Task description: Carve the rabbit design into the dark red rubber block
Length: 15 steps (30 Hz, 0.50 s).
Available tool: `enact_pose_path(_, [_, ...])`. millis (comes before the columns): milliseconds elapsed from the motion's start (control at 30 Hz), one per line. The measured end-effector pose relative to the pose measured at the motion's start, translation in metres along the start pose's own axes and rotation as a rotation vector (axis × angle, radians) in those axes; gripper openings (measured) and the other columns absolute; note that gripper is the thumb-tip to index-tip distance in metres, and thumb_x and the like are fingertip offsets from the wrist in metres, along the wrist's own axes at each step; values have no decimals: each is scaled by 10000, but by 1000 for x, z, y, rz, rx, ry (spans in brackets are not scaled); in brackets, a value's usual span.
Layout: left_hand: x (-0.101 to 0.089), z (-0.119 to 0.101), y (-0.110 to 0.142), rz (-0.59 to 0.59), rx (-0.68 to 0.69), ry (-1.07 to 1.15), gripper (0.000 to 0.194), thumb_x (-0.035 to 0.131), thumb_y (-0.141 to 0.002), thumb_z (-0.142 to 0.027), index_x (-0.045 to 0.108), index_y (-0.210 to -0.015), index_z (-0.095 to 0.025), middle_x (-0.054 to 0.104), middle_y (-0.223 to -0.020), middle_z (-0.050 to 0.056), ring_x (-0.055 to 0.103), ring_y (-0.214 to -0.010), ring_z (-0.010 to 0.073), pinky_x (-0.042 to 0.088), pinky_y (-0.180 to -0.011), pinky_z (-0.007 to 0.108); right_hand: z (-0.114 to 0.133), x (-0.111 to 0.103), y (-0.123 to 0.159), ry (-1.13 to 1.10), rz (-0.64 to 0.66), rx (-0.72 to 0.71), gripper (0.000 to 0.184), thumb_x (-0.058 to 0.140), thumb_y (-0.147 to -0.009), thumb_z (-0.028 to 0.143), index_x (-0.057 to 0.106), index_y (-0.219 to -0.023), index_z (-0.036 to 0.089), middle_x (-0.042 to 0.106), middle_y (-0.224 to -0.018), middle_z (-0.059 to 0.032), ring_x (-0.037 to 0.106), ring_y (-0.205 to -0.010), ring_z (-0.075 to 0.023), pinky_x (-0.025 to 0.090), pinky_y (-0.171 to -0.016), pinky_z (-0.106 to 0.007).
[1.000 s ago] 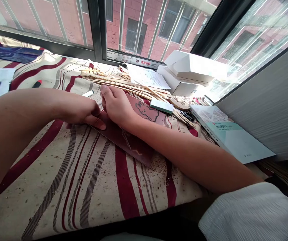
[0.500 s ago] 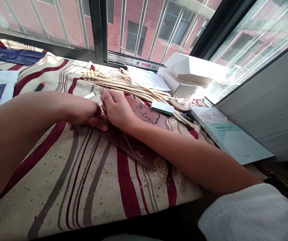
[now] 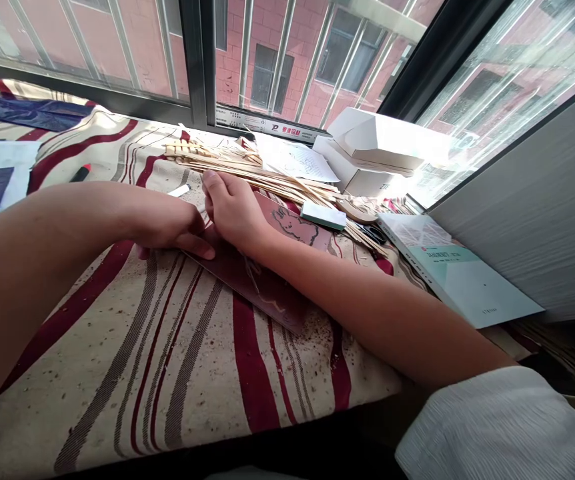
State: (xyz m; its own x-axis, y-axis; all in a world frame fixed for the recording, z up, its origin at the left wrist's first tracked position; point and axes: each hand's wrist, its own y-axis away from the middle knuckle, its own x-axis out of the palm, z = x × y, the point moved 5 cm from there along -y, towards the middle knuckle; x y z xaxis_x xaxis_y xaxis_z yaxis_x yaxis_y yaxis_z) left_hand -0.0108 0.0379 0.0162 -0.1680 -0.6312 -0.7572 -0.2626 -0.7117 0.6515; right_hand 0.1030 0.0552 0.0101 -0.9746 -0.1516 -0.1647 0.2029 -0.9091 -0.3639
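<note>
A flat reddish-brown board (image 3: 287, 308) lies on the striped cloth, with a dark-outlined animal figure near its far right corner and pale cut lines nearer me. My left hand (image 3: 175, 230) holds the board's left end, thumb on top and the other fingers mostly hidden. Over the board's far left part, my right hand (image 3: 235, 212) is closed in a fist, thumb upward. Whatever it grips is hidden by the fingers. Both hands are close together, and my right forearm crosses above the board. A white and green block (image 3: 323, 215) rests at the board's far edge.
Behind the board lie thin wooden strips (image 3: 267, 183), a drawn-on paper sheet (image 3: 295, 160) and a white box (image 3: 377, 143). A book (image 3: 460, 270) is at right, a black and red pen (image 3: 81, 173) at left. Crumbs dot the striped cloth (image 3: 207, 373); its front edge is near me.
My right fist has shifted slightly away from me and tilted a little. My left hand and the board have stayed almost in place.
</note>
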Motion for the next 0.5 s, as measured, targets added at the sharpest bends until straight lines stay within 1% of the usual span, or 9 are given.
enact_pose_path(133, [2,4,-4,20,-27,-19,694,447,-868,-751,677,-1182,-176,688,-862,71,634,-535,169,452,-588,263,1,-3,2,13,-42,8,474,423,-1105,356,385,-648,236,407,-633,27,388,-625,-118,356,-604,-241])
enact_pose_path(300, [1,3,-4,-12,-31,7,666,470,-863,-723,661,-1209,-187,715,-920,70,635,-513,157,458,-587,260,4,-2,4,39,5,10,455,476,-1093,334,412,-655,228,456,-659,23,412,-642,-118,344,-614,-249])
enact_pose_path(400, [3,6,-5,8,-41,4,703,461,-856,-777,665,-1172,-182,707,-880,67,635,-519,153,436,-580,247,4,-4,0,23,-46,4,475,452,-1103,378,401,-655,230,454,-669,19,410,-648,-118,353,-619,-244])
enact_pose_path(500, [3,7,-6,-7,-38,38,700,509,-816,-783,674,-1154,-193,705,-865,57,631,-514,152,425,-576,240,3,-3,-1,18,-36,-16,474,460,-1098,439,422,-675,228,460,-678,19,431,-660,-121,380,-633,-236])
